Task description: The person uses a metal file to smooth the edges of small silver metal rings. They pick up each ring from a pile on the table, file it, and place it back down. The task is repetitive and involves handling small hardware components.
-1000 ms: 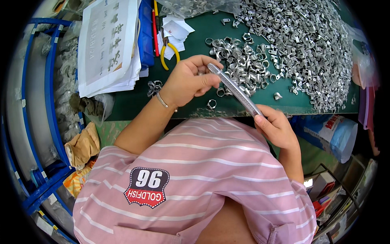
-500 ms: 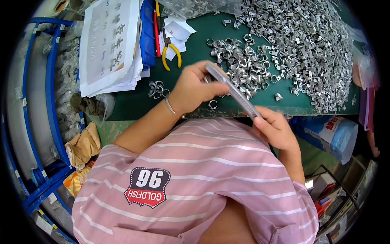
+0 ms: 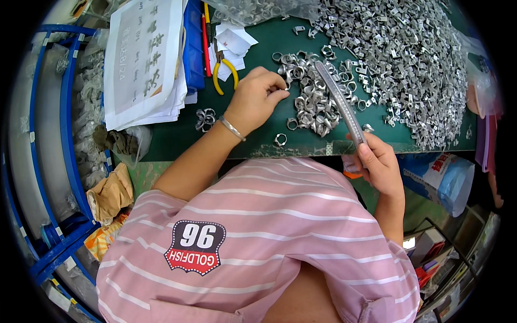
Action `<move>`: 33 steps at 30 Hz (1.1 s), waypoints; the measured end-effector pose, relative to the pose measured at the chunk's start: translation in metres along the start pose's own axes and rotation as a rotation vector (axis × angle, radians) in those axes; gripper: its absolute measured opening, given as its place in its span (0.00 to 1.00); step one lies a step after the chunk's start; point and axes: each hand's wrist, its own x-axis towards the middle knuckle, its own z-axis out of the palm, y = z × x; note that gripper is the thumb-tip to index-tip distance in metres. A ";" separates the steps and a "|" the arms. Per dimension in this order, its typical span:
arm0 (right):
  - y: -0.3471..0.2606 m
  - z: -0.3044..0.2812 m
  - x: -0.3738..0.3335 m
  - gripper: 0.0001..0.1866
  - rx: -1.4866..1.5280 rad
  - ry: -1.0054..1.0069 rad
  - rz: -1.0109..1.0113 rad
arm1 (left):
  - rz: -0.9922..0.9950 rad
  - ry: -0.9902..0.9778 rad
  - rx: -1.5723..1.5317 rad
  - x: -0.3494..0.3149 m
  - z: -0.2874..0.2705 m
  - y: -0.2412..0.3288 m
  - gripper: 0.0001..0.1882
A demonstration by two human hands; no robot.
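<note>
My right hand (image 3: 377, 161) grips the lower end of a long, narrow grey metal bar (image 3: 341, 102) with scale marks along it. The bar slants up and left over a pile of silver metal rings (image 3: 315, 110). At the pile's left edge, the thumb and fingers of my left hand (image 3: 256, 97) are pinched together. What sits between those fingertips is too small to make out. One ring (image 3: 280, 140) lies apart near the table's front edge, and a few more rings (image 3: 205, 119) lie by my left wrist.
A wide heap of small metal clips (image 3: 409, 70) covers the right of the green table (image 3: 247, 142). Yellow-handled pliers (image 3: 225, 72), paper slips (image 3: 235, 43), a red pen (image 3: 206, 46), a blue bin (image 3: 194, 48) and stacked sheets (image 3: 142, 64) lie left. A blue rack (image 3: 67, 107) stands beyond.
My left hand has come off the bar's upper end and moved slightly left, to the edge of the ring pile. My right hand has shifted right with the bar, which now stands steeper.
</note>
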 end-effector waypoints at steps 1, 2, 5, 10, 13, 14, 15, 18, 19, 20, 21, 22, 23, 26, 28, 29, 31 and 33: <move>0.001 0.000 0.001 0.17 -0.013 -0.009 0.001 | -0.077 -0.020 -0.222 -0.001 -0.002 0.000 0.05; 0.003 0.001 0.001 0.17 -0.011 -0.015 0.007 | -0.153 -0.040 -0.444 -0.002 -0.004 0.002 0.04; 0.005 0.004 0.002 0.17 -0.010 -0.035 0.041 | -0.381 -0.132 -1.163 -0.006 -0.008 0.001 0.10; 0.001 0.009 0.003 0.16 -0.069 -0.077 0.023 | -0.388 -0.141 -1.509 -0.007 -0.014 0.006 0.17; 0.000 0.009 0.003 0.15 -0.181 -0.111 0.016 | -0.402 -0.100 -1.403 -0.009 -0.014 0.006 0.20; -0.001 0.009 0.003 0.15 -0.208 -0.109 0.016 | -0.388 -0.117 -1.310 -0.010 -0.014 0.007 0.20; -0.004 0.011 0.004 0.15 -0.234 -0.108 0.017 | -0.373 -0.133 -1.218 -0.010 -0.014 0.009 0.21; -0.010 0.016 0.005 0.14 -0.265 -0.117 0.006 | -0.312 -0.169 -1.028 -0.014 -0.012 0.020 0.23; -0.011 0.017 0.006 0.14 -0.269 -0.121 0.000 | -0.286 -0.179 -0.979 -0.014 -0.011 0.023 0.24; -0.011 0.017 0.006 0.14 -0.265 -0.127 0.008 | -0.282 -0.172 -1.006 -0.014 -0.011 0.022 0.25; -0.009 0.016 0.006 0.14 -0.260 -0.134 0.015 | -0.290 -0.183 -0.984 -0.014 -0.012 0.022 0.25; -0.009 0.016 0.006 0.14 -0.255 -0.144 0.020 | -0.298 -0.191 -0.959 -0.015 -0.014 0.023 0.25; -0.009 0.017 0.007 0.14 -0.262 -0.147 0.010 | -0.306 -0.199 -0.933 -0.016 -0.016 0.024 0.25; -0.010 0.018 0.007 0.14 -0.278 -0.162 -0.011 | -0.279 -0.256 -0.932 -0.018 -0.012 0.024 0.18; -0.011 0.018 0.006 0.14 -0.282 -0.176 -0.014 | -0.354 -0.331 -0.968 -0.019 -0.016 0.031 0.14; -0.011 0.017 0.006 0.14 -0.282 -0.184 -0.016 | -0.320 -0.319 -0.954 -0.020 -0.014 0.030 0.14; -0.010 0.016 0.006 0.14 -0.282 -0.202 -0.019 | -0.253 -0.294 -0.925 -0.024 -0.008 0.026 0.14; -0.011 0.016 0.006 0.15 -0.273 -0.202 -0.001 | -0.256 -0.291 -0.934 -0.024 -0.006 0.024 0.14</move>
